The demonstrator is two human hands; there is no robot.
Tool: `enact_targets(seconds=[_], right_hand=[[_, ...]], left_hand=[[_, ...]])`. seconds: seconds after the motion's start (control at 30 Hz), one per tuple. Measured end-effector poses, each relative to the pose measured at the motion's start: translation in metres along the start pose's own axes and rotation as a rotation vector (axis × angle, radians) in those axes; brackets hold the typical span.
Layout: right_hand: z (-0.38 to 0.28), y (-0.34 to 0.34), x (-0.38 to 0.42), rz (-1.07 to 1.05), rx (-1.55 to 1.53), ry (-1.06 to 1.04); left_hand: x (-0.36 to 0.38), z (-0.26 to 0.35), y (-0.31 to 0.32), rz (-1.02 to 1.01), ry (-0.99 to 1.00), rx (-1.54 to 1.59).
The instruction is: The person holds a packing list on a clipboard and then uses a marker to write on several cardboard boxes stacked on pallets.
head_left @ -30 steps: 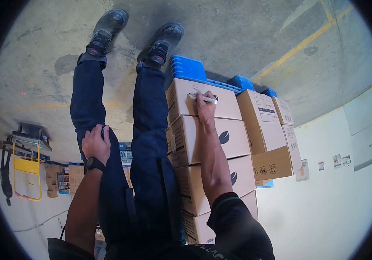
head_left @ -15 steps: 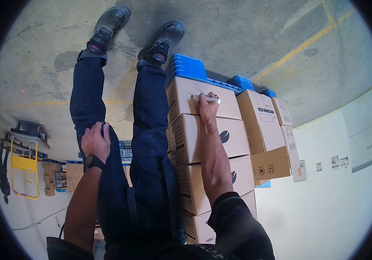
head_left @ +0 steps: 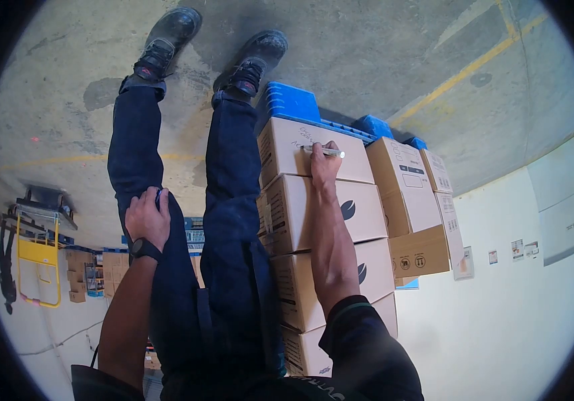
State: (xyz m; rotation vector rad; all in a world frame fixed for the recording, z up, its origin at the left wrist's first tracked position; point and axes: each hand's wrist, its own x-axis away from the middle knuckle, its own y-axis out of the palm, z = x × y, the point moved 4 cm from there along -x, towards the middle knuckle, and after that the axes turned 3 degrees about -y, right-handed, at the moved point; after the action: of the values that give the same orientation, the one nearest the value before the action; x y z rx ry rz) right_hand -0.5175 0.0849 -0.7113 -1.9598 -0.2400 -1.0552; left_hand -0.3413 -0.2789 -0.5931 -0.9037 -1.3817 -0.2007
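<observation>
Against four stacked boxes [head_left: 320,220], right hand [head_left: 325,167] with one marker [head_left: 323,152].

A blue pallet [head_left: 291,101] lay on the concrete floor [head_left: 367,53], which carried yellow lines [head_left: 464,67]. A second stack of boxes [head_left: 410,207] stood beside a white wall [head_left: 501,321]. A yellow cart [head_left: 38,260] and more cartons [head_left: 89,277] stood well apart.

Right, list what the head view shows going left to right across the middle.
Yellow cart → left hand resting on the thigh → right hand holding a marker against the lowest box → side stack of boxes → white wall.
</observation>
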Motion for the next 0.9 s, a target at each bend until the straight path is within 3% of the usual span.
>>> enact_targets(seconds=[0.1,0.17,0.27,0.5,0.7,0.9], right_hand=[[0.003,0.000,0.000,-0.038,-0.034,0.072],[0.006,-0.004,-0.001,0.072,-0.004,0.072],[0.012,-0.004,-0.002,0.013,-0.023,0.103],[-0.003,-0.008,0.002,0.139,0.053,0.039],[-0.016,-0.003,0.015,0.001,-0.087,0.048],[-0.017,0.002,0.017,-0.176,0.115,0.027]], left_hand=[[0.001,-0.001,0.002,-0.006,-0.002,-0.005],[0.001,-0.002,0.003,-0.003,-0.001,-0.008],[0.000,-0.002,0.002,0.007,0.004,-0.004],[-0.001,-0.003,0.001,-0.005,-0.017,0.010],[-0.001,-0.005,0.003,-0.003,-0.003,0.025],[0.000,-0.005,0.002,-0.009,-0.002,0.046]])
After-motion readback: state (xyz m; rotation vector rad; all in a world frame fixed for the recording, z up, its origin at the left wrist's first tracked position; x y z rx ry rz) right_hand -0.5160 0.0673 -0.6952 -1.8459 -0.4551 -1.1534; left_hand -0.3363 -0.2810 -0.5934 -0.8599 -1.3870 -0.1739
